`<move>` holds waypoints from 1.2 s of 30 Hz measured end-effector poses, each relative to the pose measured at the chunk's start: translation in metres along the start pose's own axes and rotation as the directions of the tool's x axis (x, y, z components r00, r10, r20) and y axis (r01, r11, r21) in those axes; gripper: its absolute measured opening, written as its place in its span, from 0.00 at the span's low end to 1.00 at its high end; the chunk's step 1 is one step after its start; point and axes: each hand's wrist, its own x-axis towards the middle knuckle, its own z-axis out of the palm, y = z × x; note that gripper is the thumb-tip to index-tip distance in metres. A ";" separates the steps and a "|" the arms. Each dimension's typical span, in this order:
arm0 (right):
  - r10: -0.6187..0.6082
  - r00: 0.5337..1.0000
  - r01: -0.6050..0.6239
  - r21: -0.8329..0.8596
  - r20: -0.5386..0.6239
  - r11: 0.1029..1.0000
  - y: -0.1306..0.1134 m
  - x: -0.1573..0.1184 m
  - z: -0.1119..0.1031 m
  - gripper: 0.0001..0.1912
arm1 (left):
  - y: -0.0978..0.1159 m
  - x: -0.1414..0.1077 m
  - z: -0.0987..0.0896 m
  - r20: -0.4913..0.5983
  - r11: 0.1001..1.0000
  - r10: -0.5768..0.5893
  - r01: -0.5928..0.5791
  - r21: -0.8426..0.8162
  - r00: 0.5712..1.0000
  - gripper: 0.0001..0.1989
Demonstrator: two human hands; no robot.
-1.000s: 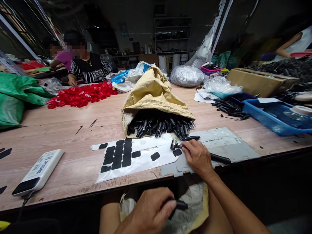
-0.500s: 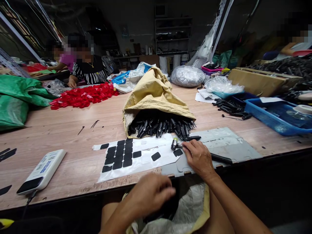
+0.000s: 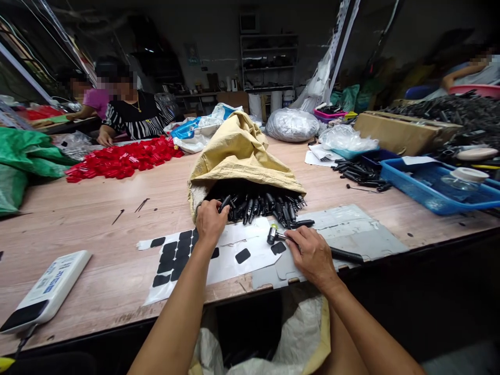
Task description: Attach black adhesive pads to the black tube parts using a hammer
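So I've got both hands up at the bench. My left hand is at the mouth of a big yellow woven sack lying on its side, full of slim, glossy black tube-like pieces. Thumb and fingers there are drawn nearly together in a pinch around one of them; its dark end pokes out past my grip. Can't tell whether it's free of the pile, since the back of my hand hides most of it.

My right hand is curled over a small hammer with a shiny metal head and black grip, fingers wrapped most of the way round the shaft. The head is over the edge of a white backing sheet dotted with black rounded-square stickers, and my wrist is above a flat grey board.

I'd call this the picking step: getting one piece out of the sack. From here the move calls for a snug pinch and a straight pull back so its neighbours don't come along, with the hammer kept quiet meanwhile.
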 end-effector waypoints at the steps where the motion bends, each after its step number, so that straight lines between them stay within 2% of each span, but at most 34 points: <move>1: -0.001 1.000 0.001 0.000 -0.003 1.000 0.000 0.000 0.000 0.12 | 0.000 -0.011 -0.003 -0.008 0.997 0.062 -0.062 -0.041 0.998 0.11; 3: -0.001 1.000 0.001 0.002 -0.004 1.000 0.000 0.000 0.001 0.12 | -0.001 -0.037 -0.007 0.055 0.964 0.209 -0.196 -0.179 0.976 0.10; 6: 0.009 1.000 -0.009 0.001 -0.002 1.000 0.000 0.000 0.001 0.12 | -0.003 -0.077 -0.005 0.209 0.887 0.380 -0.290 -0.360 0.901 0.08; 8: 0.013 1.000 -0.013 -0.002 0.000 1.000 0.000 -0.001 0.002 0.12 | -0.003 -0.094 0.001 0.248 0.873 0.406 -0.293 -0.389 0.880 0.07; 10: 0.011 1.000 -0.011 -0.005 0.003 1.000 0.000 -0.001 0.002 0.12 | -0.004 -0.102 0.005 0.254 0.874 0.402 -0.285 -0.394 0.880 0.07; 16: -0.029 1.000 0.029 -0.017 0.004 0.999 0.004 -0.003 0.003 0.12 | -0.003 -0.099 0.004 0.269 0.865 0.407 -0.274 -0.420 0.873 0.07; 20: -0.046 0.999 0.046 0.036 -0.023 0.998 0.001 -0.002 -0.004 0.15 | -0.004 -0.099 0.003 0.269 0.861 0.416 -0.281 -0.425 0.869 0.08; 24: 0.011 0.996 0.005 0.176 -0.088 0.984 -0.014 -0.001 -0.013 0.17 | -0.005 -0.100 0.004 0.267 0.858 0.413 -0.274 -0.434 0.871 0.08; 27: 0.025 0.996 -0.001 0.281 -0.083 0.960 -0.029 -0.001 -0.018 0.16 | -0.005 -0.100 0.004 0.265 0.858 0.405 -0.264 -0.439 0.875 0.07; 31: -0.021 0.998 0.038 0.321 -0.057 0.946 -0.045 0.001 -0.023 0.15 | -0.007 -0.099 0.006 0.265 0.859 0.398 -0.256 -0.444 0.878 0.07; 36: -0.064 0.988 0.109 0.339 -0.142 0.934 -0.054 -0.002 -0.024 0.18 | -0.007 -0.100 0.006 0.271 0.853 0.402 -0.250 -0.459 0.875 0.08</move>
